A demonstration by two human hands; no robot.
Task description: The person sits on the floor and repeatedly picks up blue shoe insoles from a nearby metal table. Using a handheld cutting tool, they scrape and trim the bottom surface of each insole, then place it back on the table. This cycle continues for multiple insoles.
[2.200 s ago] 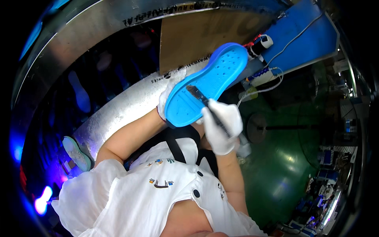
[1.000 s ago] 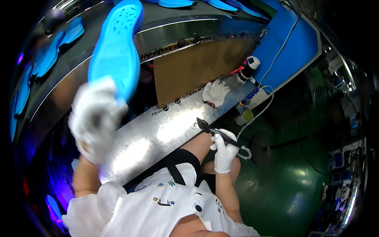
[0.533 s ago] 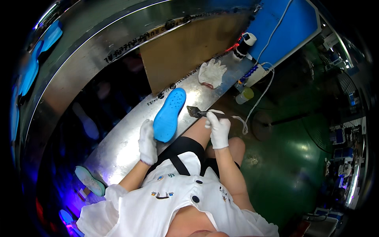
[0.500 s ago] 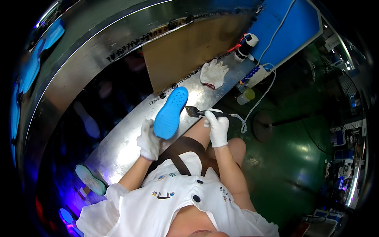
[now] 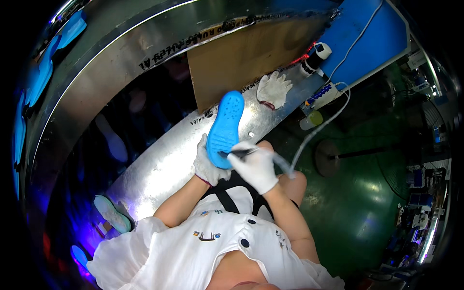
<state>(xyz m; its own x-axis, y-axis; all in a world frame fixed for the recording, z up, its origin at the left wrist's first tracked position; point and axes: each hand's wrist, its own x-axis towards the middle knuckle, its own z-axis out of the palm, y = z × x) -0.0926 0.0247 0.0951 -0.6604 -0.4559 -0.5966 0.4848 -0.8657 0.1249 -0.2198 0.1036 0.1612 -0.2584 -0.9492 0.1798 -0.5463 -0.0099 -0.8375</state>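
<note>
A blue shoe sole (image 5: 226, 123) is tilted up over the metal bench, its toe end pointing away from me. My left hand (image 5: 207, 164), in a white glove, is closed around the left side of its heel end. In my white-gloved right hand (image 5: 256, 169) is a glue brush (image 5: 241, 153) with a dark handle, which is blurred by motion. Its dark tip lies over the heel part of the sole. A pale tube (image 5: 295, 162) trails from the brush to the right.
A spare white glove (image 5: 274, 90) lies on the bench (image 5: 154, 154) before a brown cardboard sheet (image 5: 232, 63). A yellow-lidded jar (image 5: 313, 120) and a white-and-black bottle (image 5: 316, 57) stand right. Left are a pale green sole (image 5: 112, 214) and a dark recess holding soles.
My right hand has moved left, bringing the brush from beside the sole onto its heel. My left hand and the sole have shifted a little right, and the sole stands more upright in view.
</note>
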